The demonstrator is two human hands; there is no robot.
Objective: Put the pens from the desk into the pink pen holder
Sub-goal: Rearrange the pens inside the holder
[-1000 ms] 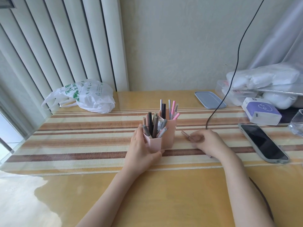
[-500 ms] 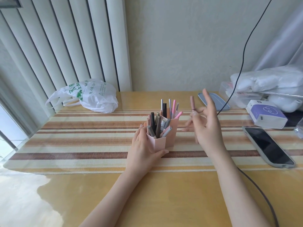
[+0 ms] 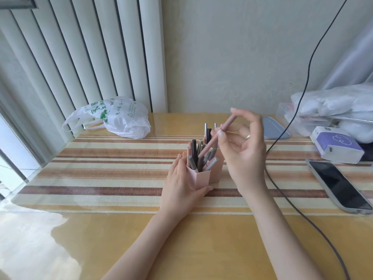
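My left hand wraps the pink pen holder at frame centre on the bench, bracing it against tipping; my right hand pinches a dusty-pink pen slanted down, tip already among the stored pens
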